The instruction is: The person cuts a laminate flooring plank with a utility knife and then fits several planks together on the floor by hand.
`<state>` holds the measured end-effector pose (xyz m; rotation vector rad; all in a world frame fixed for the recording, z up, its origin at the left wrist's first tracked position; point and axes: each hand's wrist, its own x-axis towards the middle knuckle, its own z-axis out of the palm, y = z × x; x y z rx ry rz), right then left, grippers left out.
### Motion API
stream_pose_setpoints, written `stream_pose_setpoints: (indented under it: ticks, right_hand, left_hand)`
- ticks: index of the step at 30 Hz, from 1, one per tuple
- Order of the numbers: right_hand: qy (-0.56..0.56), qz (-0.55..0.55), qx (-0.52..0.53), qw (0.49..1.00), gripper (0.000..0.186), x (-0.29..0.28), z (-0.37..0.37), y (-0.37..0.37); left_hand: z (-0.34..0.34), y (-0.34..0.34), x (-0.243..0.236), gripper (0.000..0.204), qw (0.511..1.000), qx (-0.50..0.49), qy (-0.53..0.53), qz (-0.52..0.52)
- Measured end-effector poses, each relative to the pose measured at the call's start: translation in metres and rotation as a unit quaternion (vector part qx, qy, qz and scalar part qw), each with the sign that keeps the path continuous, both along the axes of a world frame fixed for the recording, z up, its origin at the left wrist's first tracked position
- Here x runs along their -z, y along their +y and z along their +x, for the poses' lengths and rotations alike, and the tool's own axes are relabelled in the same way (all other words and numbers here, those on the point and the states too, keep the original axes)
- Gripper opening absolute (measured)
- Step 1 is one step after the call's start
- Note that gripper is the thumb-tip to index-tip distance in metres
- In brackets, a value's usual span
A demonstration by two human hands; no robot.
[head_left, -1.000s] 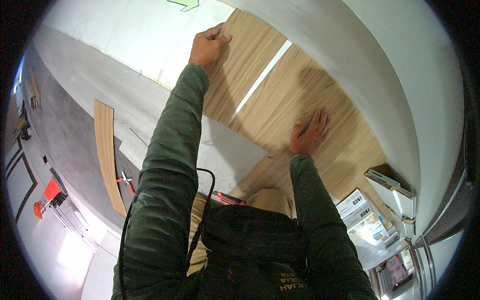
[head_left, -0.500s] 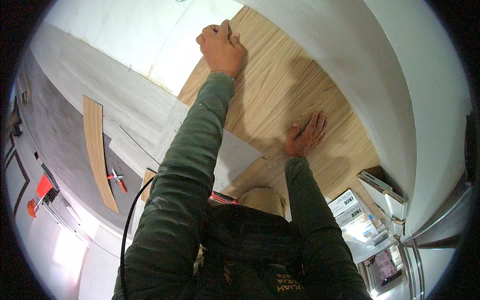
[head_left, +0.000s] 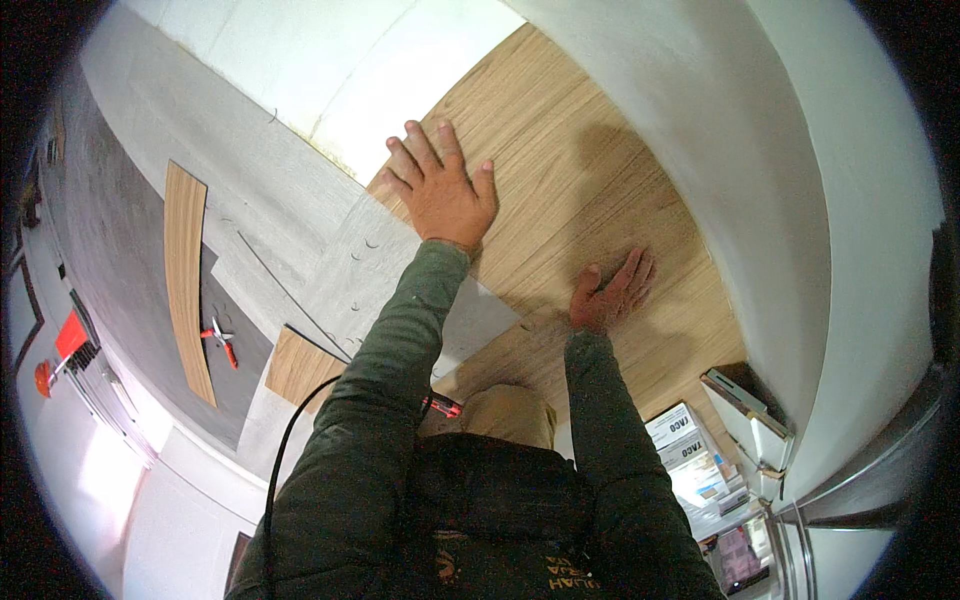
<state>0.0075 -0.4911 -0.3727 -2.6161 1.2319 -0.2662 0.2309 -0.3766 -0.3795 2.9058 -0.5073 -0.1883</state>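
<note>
Fingers spread, my left hand (head_left: 440, 195) lies flat on light wood-grain planks (head_left: 550, 100), at their border with a white surface (head_left: 330, 60) and grey planks (head_left: 280, 180). My right hand (head_left: 610, 295) rests on the same wood planks farther right and lower, fingers stretched out and slightly apart. Neither hand holds anything. Below the hands, by my knee (head_left: 505, 415), part of a red-and-black tool (head_left: 445, 408) shows, partly hidden by my left arm.
At left lie a loose wood strip (head_left: 185, 280), red-handled snips (head_left: 222, 335) and a short wood piece (head_left: 290, 360). Boxes (head_left: 680, 430) and leaning boards (head_left: 750, 410) stand at lower right. A pale wall (head_left: 790, 200) borders the planks. A black cable (head_left: 285, 440) runs along my left arm.
My left hand has let go of the far plank's edge and moved down onto its surface, fingers spreading. The white gap between planks has closed. My right hand has shifted slightly down.
</note>
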Motion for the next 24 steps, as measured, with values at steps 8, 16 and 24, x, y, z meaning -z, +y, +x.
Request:
stream_pose_setpoints:
  ticks: [8,16,24]
  right_hand:
    - [0.012,-0.049,-0.025,0.998,0.066,0.003,0.002,0.006]
    - [0.018,-0.06,0.008,0.998,0.061,0.004,0.002,0.008]
    - [-0.019,-0.096,-0.035,0.995,0.058,0.009,0.001,0.0]
  left_hand:
    - [0.001,0.007,-0.005,0.071,1.0,-0.007,-0.014,-0.014]
    - [0.001,0.002,0.003,0.068,0.992,-0.007,-0.064,-0.105]
    - [0.014,0.047,0.008,0.06,0.989,0.07,-0.076,-0.104]
